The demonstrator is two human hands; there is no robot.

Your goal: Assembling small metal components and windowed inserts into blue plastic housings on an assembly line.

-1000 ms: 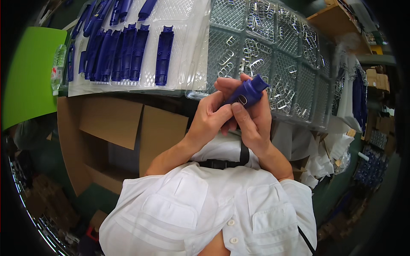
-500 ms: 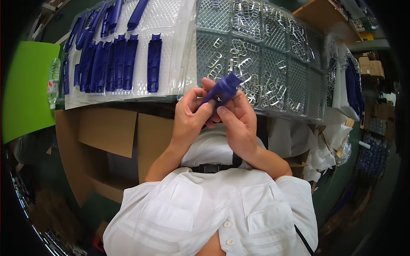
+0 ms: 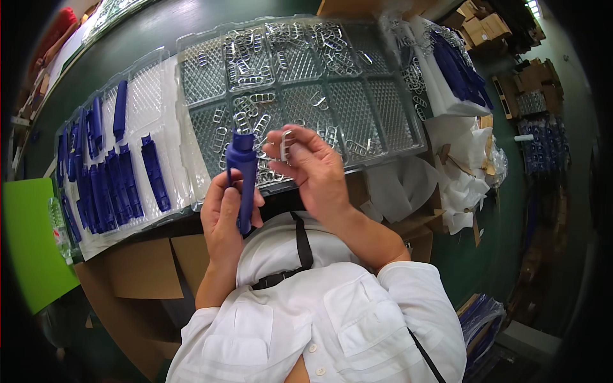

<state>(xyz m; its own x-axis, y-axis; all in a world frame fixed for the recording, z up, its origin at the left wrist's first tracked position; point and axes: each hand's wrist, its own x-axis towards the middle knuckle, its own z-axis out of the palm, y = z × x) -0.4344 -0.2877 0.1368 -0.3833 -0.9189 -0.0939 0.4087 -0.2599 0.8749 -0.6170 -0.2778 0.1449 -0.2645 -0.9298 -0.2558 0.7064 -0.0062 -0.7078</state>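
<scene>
My left hand (image 3: 221,217) grips a dark blue plastic tubular shell (image 3: 245,185), held nearly upright with its narrower end at the top. An opening shows on its left side. Just to the right, my right hand (image 3: 320,182) pinches a small shiny metal oval frame with crossbars (image 3: 285,144) between thumb and fingers, apart from the blue shell. Both hands are raised over the front edge of a clear compartment tray (image 3: 348,105), whose sections hold many similar metal frames.
Left of it, a white textured tray (image 3: 145,105) carries rows of blue half-shells (image 3: 153,172). A plastic bottle (image 3: 59,230) lies by a green board (image 3: 29,255). Open cardboard boxes (image 3: 143,271) stand below the table edge. More blue parts (image 3: 456,70) lie at the far right.
My right hand has come off the blue shell and now holds a metal frame. The shell has turned more upright in my left hand. The whole view has swung to the right.
</scene>
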